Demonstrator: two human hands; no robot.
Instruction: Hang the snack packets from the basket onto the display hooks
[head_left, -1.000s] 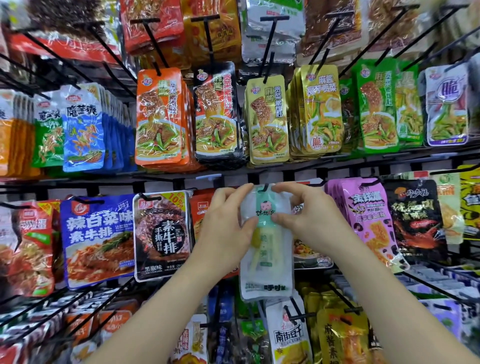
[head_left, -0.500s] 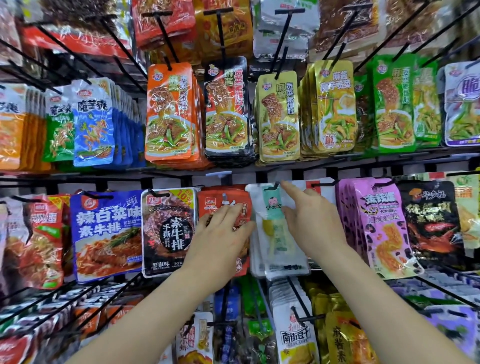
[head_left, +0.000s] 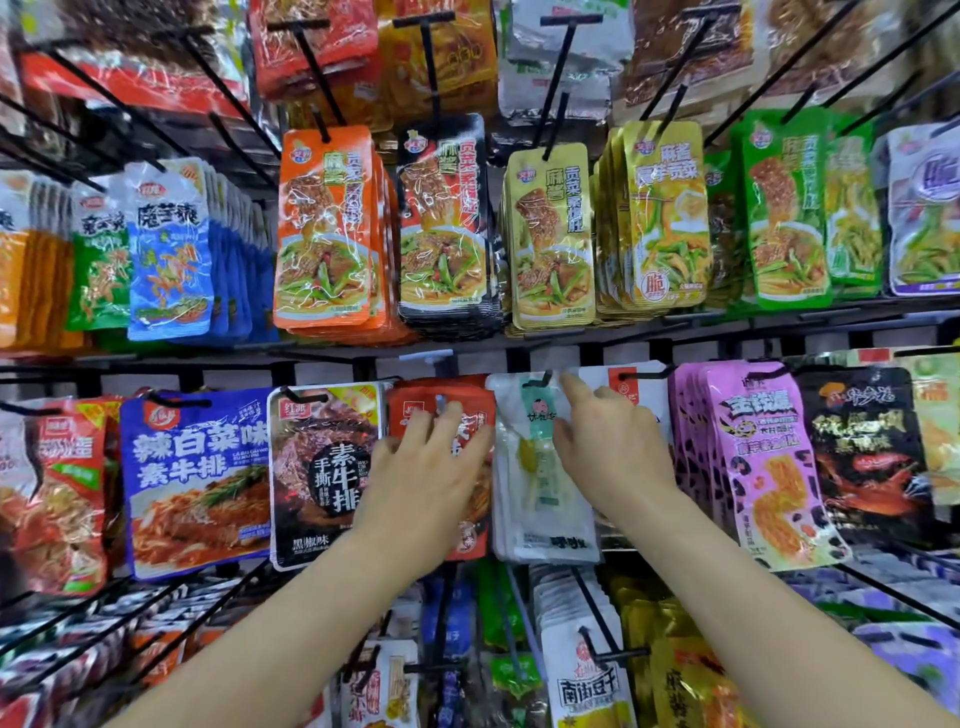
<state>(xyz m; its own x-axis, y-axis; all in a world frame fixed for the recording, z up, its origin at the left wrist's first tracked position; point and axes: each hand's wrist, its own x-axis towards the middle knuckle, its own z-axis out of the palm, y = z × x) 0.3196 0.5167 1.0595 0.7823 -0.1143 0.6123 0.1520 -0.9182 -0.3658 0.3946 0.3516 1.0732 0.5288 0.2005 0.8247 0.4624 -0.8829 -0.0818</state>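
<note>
A clear white snack packet (head_left: 540, 467) with a pale green label hangs on a black display hook (head_left: 537, 382) in the middle row, at the front of a stack of like packets. My right hand (head_left: 608, 441) lies against the packet's right edge, fingers straight, the index fingertip up near the hook. My left hand (head_left: 431, 467) hovers flat over the red packet (head_left: 415, 410) just left of it, fingers spread and holding nothing. The basket is out of view.
Rows of hanging packets fill the rack: orange, black and yellow packs (head_left: 550, 234) above, blue (head_left: 197, 473) and black (head_left: 322, 467) packs to the left, purple (head_left: 763, 457) to the right. Long black hooks (head_left: 597, 618) jut out below my forearms.
One second ago both hands pinched the white packet in front of the rack. It now hangs on its hook, both hands have let go, and my left hand has drifted left.
</note>
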